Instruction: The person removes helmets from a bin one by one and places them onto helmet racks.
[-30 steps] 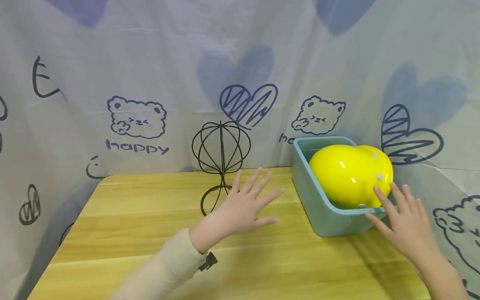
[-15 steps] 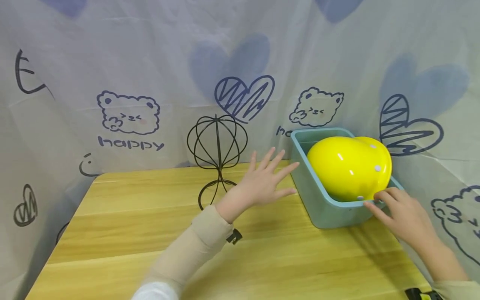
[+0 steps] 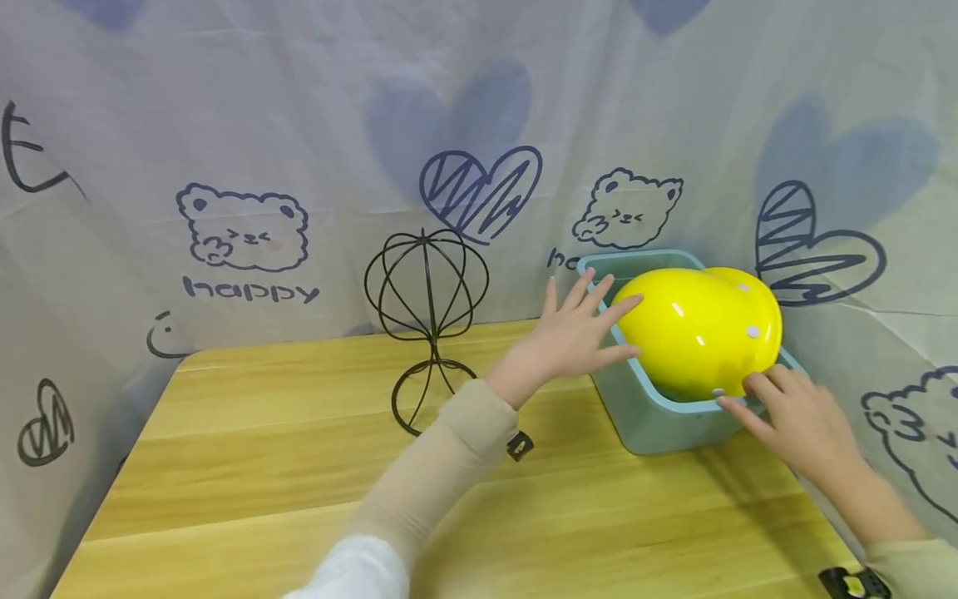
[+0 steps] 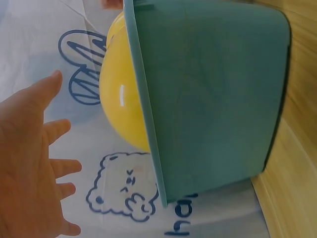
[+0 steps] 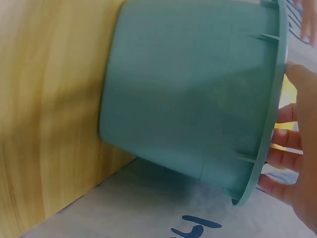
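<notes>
A glossy yellow helmet with pale dots sits inside a blue-green plastic bin, its rounded top rising above the rim. My left hand is over the bin's left rim with fingers spread; in the left wrist view this hand stands apart from the helmet. At the near right corner, my right hand has bent fingers over the rim, right at the helmet's lower edge. In the right wrist view its fingers reach behind the rim; I cannot tell whether they grip the helmet.
A black wire stand with a round cage top and ring base stands left of the bin on the wooden table. A printed cloth hangs close behind the table and along its sides.
My left hand has moved right, from beside the wire stand to the bin's left rim. My right hand's fingers have bent down over the near rim at the helmet's edge.
</notes>
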`<state>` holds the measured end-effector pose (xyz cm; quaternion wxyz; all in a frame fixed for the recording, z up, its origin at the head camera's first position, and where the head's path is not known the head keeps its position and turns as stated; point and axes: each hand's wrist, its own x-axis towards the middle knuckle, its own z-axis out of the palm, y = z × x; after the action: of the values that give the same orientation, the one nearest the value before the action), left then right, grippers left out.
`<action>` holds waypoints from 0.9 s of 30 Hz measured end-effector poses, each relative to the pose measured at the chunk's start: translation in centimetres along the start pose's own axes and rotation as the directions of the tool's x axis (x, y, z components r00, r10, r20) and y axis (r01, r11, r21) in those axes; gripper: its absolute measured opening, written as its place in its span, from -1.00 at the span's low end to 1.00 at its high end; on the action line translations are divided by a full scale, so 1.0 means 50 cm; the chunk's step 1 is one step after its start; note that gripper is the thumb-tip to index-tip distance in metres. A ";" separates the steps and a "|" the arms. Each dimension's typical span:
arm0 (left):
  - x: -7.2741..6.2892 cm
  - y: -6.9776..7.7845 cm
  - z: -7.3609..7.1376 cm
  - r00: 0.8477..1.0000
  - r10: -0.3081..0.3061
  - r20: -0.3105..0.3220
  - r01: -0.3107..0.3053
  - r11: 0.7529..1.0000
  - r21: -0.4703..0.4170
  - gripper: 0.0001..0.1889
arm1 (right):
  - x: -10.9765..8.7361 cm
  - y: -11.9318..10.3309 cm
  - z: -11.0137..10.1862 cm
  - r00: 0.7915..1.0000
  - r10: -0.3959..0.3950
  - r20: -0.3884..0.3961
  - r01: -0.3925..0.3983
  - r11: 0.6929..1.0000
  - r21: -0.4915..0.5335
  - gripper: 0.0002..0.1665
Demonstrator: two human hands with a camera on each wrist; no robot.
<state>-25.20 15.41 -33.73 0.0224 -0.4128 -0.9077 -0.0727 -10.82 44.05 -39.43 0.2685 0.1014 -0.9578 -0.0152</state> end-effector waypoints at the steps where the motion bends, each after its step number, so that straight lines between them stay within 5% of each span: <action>1: 0.012 0.008 0.000 1.000 0.001 0.005 -0.001 1.000 0.011 -0.23 | -0.001 0.001 -0.001 1.000 0.011 0.013 -0.011 1.000 -0.004 -0.62; 9: 0.100 0.056 0.010 0.999 0.047 -0.011 -0.046 0.996 0.071 -0.22 | -0.006 0.006 -0.010 0.996 0.070 0.059 -0.069 0.997 -0.017 -0.61; 17: 0.158 0.097 0.006 0.997 0.074 -0.023 -0.070 0.986 0.149 -0.18 | -0.007 0.001 0.006 0.997 0.079 0.003 -0.079 0.997 0.012 -0.59; 27: 0.226 0.154 0.010 0.991 0.131 0.004 -0.129 0.973 0.191 -0.21 | -0.019 -0.016 0.015 0.982 0.184 0.033 -0.185 0.982 0.027 -0.58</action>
<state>-26.85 28.91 -32.22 0.0703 -0.4668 -0.8814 0.0147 -10.28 43.44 -40.62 0.2524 0.0160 -0.9672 0.0223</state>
